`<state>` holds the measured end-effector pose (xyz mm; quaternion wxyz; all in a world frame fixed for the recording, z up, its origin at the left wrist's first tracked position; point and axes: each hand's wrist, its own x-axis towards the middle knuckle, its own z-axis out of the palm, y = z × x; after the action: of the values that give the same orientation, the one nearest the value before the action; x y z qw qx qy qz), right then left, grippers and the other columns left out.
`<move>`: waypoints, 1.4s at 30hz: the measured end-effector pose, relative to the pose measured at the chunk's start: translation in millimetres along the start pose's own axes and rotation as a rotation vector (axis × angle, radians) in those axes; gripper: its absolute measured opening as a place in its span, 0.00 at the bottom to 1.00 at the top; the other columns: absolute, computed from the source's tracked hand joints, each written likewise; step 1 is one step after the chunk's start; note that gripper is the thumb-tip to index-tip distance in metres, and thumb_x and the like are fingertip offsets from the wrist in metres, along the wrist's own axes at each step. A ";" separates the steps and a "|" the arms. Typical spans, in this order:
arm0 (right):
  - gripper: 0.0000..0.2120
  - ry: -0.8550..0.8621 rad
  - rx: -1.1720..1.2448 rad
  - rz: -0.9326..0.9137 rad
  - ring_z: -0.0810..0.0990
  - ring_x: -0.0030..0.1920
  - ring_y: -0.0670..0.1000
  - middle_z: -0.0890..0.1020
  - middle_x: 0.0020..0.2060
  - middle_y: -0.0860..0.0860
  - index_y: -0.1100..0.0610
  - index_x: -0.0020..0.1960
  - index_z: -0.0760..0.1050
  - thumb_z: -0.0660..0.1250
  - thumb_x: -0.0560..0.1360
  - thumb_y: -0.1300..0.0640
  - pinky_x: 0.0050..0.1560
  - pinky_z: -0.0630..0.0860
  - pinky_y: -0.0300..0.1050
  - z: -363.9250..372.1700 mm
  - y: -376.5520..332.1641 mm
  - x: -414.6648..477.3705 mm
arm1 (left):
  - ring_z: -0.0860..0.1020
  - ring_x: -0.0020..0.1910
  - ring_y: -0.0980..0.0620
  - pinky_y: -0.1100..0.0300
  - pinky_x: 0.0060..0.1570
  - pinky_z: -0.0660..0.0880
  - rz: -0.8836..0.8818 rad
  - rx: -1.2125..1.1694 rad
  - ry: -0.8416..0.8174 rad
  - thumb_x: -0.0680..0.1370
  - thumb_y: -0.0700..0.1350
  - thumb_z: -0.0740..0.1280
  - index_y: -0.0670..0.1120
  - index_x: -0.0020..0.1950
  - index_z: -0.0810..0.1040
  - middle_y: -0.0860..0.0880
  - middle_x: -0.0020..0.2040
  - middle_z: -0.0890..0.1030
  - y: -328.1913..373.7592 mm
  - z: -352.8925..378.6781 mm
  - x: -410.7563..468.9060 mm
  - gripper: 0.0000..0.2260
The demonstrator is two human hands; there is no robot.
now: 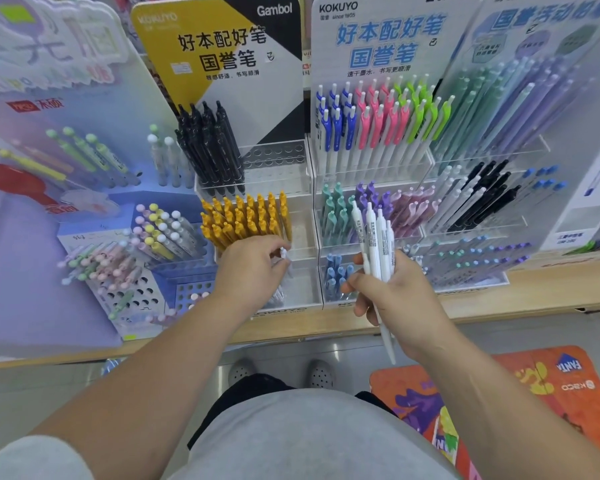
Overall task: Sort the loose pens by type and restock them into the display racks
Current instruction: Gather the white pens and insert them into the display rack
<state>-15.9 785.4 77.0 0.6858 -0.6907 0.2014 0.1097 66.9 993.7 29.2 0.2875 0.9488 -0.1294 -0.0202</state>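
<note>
My right hand [394,299] grips a bundle of several white pens [374,239], tips pointing down past my palm. My left hand [253,268] pinches the top of one white pen [284,255] that stands in the lowest tier of the clear acrylic rack [302,299], just below the yellow pens [246,220]. Black pens [210,147] fill the left of the top tier of the same rack. The lower part of the pinched pen is hidden behind my fingers and the rack wall.
A second Kokuyo rack [371,174] to the right holds blue, pink, green, teal and purple pens. A pastel pen display [146,244] stands at left. All sit on a wooden shelf [499,299]. An orange mat [499,393] lies on the floor.
</note>
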 end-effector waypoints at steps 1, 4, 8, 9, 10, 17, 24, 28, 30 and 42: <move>0.09 0.000 0.004 0.001 0.76 0.30 0.54 0.85 0.39 0.57 0.57 0.55 0.72 0.67 0.76 0.65 0.30 0.68 0.48 -0.3 0.0 0.1 | 0.82 0.47 0.50 0.49 0.49 0.79 0.004 0.013 -0.005 0.75 0.44 0.73 0.49 0.56 0.84 0.51 0.48 0.85 0.4 -0.1 1.4 0.10; 0.10 0.002 0.011 0.005 0.76 0.29 0.54 0.84 0.39 0.57 0.58 0.55 0.72 0.67 0.76 0.66 0.30 0.68 0.47 -1.3 -0.8 0.9 | 0.82 0.47 0.50 0.49 0.48 0.80 0.013 0.033 -0.005 0.75 0.43 0.74 0.48 0.57 0.84 0.50 0.48 0.86 -1.1 -1.4 1.6 0.11; 0.09 0.003 0.009 0.006 0.76 0.29 0.54 0.84 0.38 0.57 0.58 0.54 0.72 0.67 0.76 0.66 0.30 0.68 0.47 -1.7 -1.0 2.6 | 0.82 0.46 0.50 0.50 0.49 0.80 0.016 0.056 0.006 0.75 0.42 0.74 0.48 0.56 0.85 0.50 0.48 0.86 -5.3 -2.9 -0.2 0.10; 0.09 0.004 0.008 0.006 0.76 0.29 0.54 0.84 0.38 0.57 0.58 0.54 0.72 0.66 0.75 0.66 0.30 0.68 0.47 -1.4 -1.0 3.2 | 0.82 0.46 0.50 0.50 0.49 0.80 0.014 0.058 0.008 0.75 0.43 0.74 0.48 0.56 0.85 0.50 0.47 0.86 -5.1 -3.0 0.0 0.10; 0.09 0.004 0.006 0.007 0.76 0.29 0.54 0.84 0.38 0.57 0.58 0.54 0.72 0.66 0.75 0.66 0.30 0.68 0.47 -1.2 -1.0 3.4 | 0.82 0.45 0.50 0.51 0.48 0.80 0.013 0.062 0.011 0.75 0.43 0.74 0.48 0.55 0.85 0.50 0.47 0.86 -4.8 -2.9 0.2 0.10; 0.10 -0.005 -0.011 0.007 0.76 0.28 0.54 0.84 0.38 0.58 0.57 0.54 0.73 0.67 0.75 0.66 0.30 0.68 0.48 0.4 -1.4 6.1 | 0.82 0.45 0.50 0.52 0.49 0.79 -0.019 0.100 0.001 0.75 0.43 0.73 0.48 0.55 0.85 0.51 0.47 0.86 -5.8 0.6 -0.5 0.09; 0.10 -0.009 -0.002 0.008 0.75 0.28 0.53 0.84 0.37 0.58 0.58 0.54 0.73 0.67 0.75 0.67 0.30 0.68 0.49 2.2 -2.5 3.8 | 0.79 0.52 0.45 0.50 0.52 0.73 -0.034 0.232 -0.060 0.73 0.43 0.74 0.50 0.53 0.86 0.49 0.49 0.83 -7.3 15.6 -3.4 0.10; 0.10 -0.012 0.005 0.016 0.75 0.28 0.53 0.84 0.38 0.59 0.59 0.55 0.72 0.66 0.75 0.67 0.30 0.68 0.49 1.0 -4.6 1.8 | 0.74 0.51 0.43 0.49 0.49 0.67 -0.038 0.359 -0.025 0.71 0.46 0.76 0.51 0.51 0.87 0.49 0.47 0.79 -5.9 26.9 -11.9 0.09; 0.10 -0.014 0.000 0.015 0.75 0.28 0.53 0.84 0.38 0.59 0.59 0.55 0.72 0.66 0.75 0.67 0.31 0.68 0.49 0.2 -5.1 0.9 | 0.74 0.50 0.42 0.49 0.48 0.66 -0.037 0.385 0.013 0.69 0.46 0.78 0.50 0.50 0.87 0.49 0.46 0.79 -6.2 30.6 -13.0 0.10; 0.11 -0.003 -0.014 0.023 0.75 0.28 0.53 0.84 0.38 0.59 0.59 0.55 0.73 0.66 0.75 0.67 0.34 0.69 0.52 -2.3 -1.3 -0.7 | 0.76 0.50 0.43 0.47 0.51 0.71 -0.015 0.288 0.098 0.70 0.50 0.77 0.46 0.54 0.84 0.49 0.47 0.80 -13.6 29.6 -14.8 0.15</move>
<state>-16.3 783.2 78.6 0.6799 -0.6930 0.2076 0.1199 52.4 992.4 -3.6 0.1543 0.9810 -0.1096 0.0429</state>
